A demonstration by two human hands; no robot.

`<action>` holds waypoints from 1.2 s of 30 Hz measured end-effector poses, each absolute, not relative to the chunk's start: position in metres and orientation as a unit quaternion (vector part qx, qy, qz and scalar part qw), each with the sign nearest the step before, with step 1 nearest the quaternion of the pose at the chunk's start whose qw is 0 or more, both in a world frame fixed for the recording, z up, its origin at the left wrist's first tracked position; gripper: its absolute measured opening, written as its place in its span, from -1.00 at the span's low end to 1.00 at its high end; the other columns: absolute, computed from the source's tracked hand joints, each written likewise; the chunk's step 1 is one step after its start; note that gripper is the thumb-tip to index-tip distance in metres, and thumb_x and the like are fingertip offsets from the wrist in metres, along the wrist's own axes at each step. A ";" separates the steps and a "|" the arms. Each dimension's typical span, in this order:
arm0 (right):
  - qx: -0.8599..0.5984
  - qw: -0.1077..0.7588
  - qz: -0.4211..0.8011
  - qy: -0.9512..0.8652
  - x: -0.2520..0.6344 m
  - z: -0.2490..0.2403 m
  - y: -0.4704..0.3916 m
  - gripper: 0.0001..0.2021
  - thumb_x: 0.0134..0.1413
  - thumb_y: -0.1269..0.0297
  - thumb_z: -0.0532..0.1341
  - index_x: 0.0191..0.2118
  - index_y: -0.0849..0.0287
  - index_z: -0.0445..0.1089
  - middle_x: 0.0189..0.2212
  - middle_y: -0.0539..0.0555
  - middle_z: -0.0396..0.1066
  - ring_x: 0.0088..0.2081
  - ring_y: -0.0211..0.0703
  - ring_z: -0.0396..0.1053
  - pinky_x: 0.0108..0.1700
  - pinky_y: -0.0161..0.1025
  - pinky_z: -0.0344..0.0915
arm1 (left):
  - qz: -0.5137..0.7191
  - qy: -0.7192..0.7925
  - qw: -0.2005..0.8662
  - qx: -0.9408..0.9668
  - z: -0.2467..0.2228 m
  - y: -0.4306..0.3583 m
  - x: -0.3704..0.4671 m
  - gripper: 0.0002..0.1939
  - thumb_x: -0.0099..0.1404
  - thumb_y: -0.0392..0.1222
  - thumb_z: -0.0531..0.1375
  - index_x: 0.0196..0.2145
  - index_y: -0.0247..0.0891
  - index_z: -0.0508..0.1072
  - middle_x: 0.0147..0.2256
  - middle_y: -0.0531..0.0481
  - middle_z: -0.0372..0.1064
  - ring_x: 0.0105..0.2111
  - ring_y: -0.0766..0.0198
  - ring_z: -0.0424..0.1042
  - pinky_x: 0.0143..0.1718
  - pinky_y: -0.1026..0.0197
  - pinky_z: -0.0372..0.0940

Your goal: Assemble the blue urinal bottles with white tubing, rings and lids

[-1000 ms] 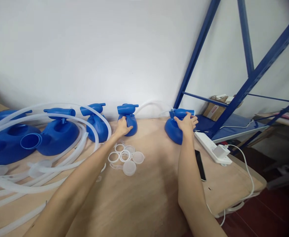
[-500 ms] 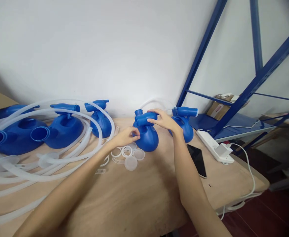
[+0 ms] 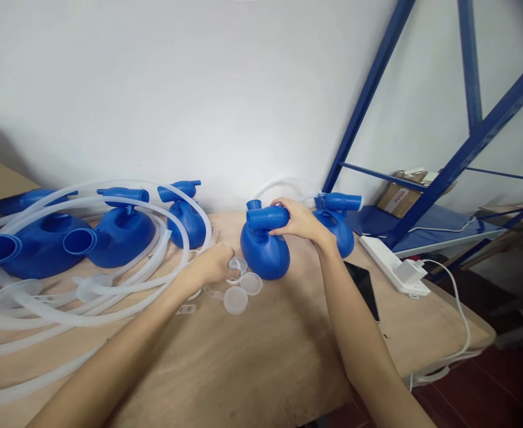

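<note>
A blue plastic urinal bottle (image 3: 265, 257) stands upright on the wooden table. My right hand (image 3: 299, 220) is wrapped round the back end of its blue top handle (image 3: 268, 219), thumb on the near side. To the left of the bottle, my left hand (image 3: 219, 263) is down among the loose clear parts, its fingers curled and closed at a clear plastic cap (image 3: 240, 265); the hand partly hides this cap. Two more clear caps, one nearer (image 3: 235, 300) and one to the right (image 3: 251, 284), lie flat in front of the bottle.
Several blue bottles (image 3: 122, 238) and coiled clear tubes (image 3: 122, 291) crowd the left side. Another blue bottle (image 3: 339, 232) stands to the right. A dark phone (image 3: 363, 288), a white power strip (image 3: 388, 264) and a blue metal rack (image 3: 368, 95) are also on the right.
My left hand has moved from the side of the bottle left and down to the clear caps. My right hand has wrapped further round the bottle's handle.
</note>
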State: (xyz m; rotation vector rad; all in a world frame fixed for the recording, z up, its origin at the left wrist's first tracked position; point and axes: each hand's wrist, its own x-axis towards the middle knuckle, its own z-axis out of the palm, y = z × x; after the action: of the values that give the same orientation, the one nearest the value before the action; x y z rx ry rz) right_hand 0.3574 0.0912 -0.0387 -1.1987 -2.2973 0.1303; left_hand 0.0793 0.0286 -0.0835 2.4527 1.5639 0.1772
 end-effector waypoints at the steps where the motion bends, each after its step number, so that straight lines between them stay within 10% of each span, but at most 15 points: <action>1: -0.443 0.265 0.051 -0.855 0.356 -0.036 0.088 -0.31 -0.11 -0.03 0.53 0.13 0.04 0.36 0.07 0.10 0.47 0.07 0.16 0.46 0.08 -0.02 0.37 | 0.074 0.536 0.115 0.833 -0.074 0.029 0.074 -0.71 0.21 -0.01 0.31 -0.25 -0.28 0.66 -0.31 -0.19 0.63 -0.27 -0.06 0.62 -0.19 0.05 0.47; 9: -0.452 0.200 0.034 -0.869 0.342 -0.021 0.070 -0.21 -0.20 -0.21 0.53 0.13 0.01 0.37 -0.01 0.12 0.55 -0.05 0.21 0.52 -0.03 -0.02 0.39 | 0.427 0.430 0.300 0.737 -0.068 0.045 0.069 -0.17 0.31 0.24 0.26 0.33 -0.41 0.39 0.25 -0.25 0.44 0.22 -0.14 0.47 0.22 -0.07 0.44; 36: -0.416 0.136 0.121 -0.891 0.353 -0.018 0.079 -0.24 -0.13 0.07 0.55 0.27 -0.15 0.43 0.16 0.01 0.53 0.15 0.23 0.49 0.23 0.10 0.38 | 0.284 0.428 0.084 0.854 -0.061 0.031 0.078 -0.33 0.44 0.09 0.21 0.40 -0.20 0.30 0.24 -0.22 0.46 0.17 -0.15 0.50 0.16 -0.04 0.38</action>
State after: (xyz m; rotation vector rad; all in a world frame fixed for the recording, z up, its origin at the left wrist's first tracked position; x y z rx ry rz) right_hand 0.3534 0.0788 -0.0179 -1.2037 -2.5810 0.3516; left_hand 0.0784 0.0308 -0.0605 2.5489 1.2763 0.8490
